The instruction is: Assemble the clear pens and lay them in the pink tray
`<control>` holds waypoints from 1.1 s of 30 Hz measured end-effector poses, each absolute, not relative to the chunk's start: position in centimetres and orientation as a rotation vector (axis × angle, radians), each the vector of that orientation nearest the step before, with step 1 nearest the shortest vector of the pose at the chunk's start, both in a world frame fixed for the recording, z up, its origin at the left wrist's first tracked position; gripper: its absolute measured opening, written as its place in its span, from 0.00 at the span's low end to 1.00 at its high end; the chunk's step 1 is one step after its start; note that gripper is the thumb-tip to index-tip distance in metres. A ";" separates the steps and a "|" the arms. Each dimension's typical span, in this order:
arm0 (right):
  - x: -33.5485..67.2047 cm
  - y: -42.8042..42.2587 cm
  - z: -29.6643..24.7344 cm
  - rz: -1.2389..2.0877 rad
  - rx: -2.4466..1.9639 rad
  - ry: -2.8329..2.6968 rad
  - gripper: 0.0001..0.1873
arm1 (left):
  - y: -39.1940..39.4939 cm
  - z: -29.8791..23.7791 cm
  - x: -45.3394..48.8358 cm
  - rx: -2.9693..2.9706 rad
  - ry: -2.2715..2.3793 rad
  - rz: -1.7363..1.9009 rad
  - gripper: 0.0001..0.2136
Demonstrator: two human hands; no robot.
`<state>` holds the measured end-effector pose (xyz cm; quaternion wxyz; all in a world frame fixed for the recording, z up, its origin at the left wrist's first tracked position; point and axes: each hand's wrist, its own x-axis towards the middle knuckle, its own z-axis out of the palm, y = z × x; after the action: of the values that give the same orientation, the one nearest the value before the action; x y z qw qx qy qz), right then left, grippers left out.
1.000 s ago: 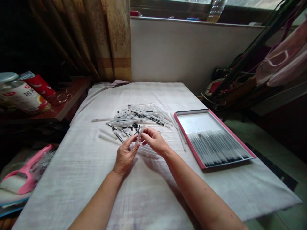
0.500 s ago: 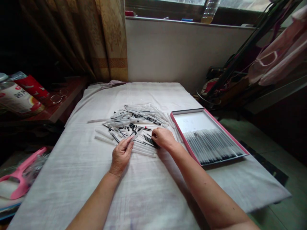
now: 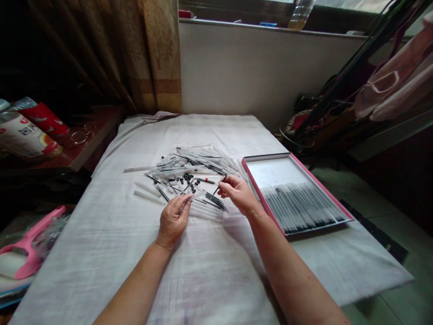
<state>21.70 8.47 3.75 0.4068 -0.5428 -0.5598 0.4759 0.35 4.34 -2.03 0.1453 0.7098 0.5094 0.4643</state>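
Note:
A loose pile of clear pen barrels, black refills and small caps (image 3: 189, 171) lies on a white cloth-covered table (image 3: 203, 262). My left hand (image 3: 173, 217) pinches a clear pen barrel (image 3: 189, 199) at the pile's near edge. Just above the pile, my right hand (image 3: 238, 193) holds a thin black refill (image 3: 219, 184) in closed fingers. To the right, a pink-rimmed tray (image 3: 270, 174) holds a neat row of several assembled pens (image 3: 304, 207).
A low wooden shelf at the left carries a white canister (image 3: 23, 137), a red packet (image 3: 45, 118) and eyeglasses (image 3: 79, 134). A pink tool (image 3: 27, 246) lies at lower left. Curtain and wall stand behind; clutter and hanging cloth fill the right.
My hands parted: the right one went down into the pile, then rose with a black refill. The left one sank toward the cloth, still holding its clear barrel.

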 end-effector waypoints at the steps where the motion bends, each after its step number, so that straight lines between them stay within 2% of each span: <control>1: 21.4 8.1 3.6 1.245 -1.288 -1.247 0.11 | 4.3 -2.0 0.4 2.052 1.464 1.337 0.11; 5: 20.1 7.0 3.4 1.251 -1.128 -1.003 0.15 | 4.2 -1.9 0.4 2.071 1.457 1.344 0.11; 14: 19.5 6.8 3.6 1.120 -1.053 -0.949 0.14 | 4.2 -2.0 0.4 2.072 1.461 1.339 0.11; 24: 18.5 6.6 2.7 1.284 -1.106 -1.179 0.14 | 3.9 -1.2 0.7 2.098 1.429 1.267 0.10; 27: 18.9 6.8 2.5 1.276 -1.117 -1.324 0.17 | 3.8 -1.1 0.7 2.008 1.472 1.254 0.10; 30: 19.7 7.7 2.7 1.077 -1.230 -1.504 0.18 | 3.8 -1.1 0.7 1.864 1.526 1.273 0.10; 33: 20.1 9.2 3.1 0.684 -1.461 -1.822 0.15 | 3.8 -1.1 0.6 1.792 1.557 1.291 0.09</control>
<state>20.14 9.22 3.09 0.3468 -0.5630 -0.7023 0.2637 0.64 3.78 -1.15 0.2179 0.6472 0.5624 0.4663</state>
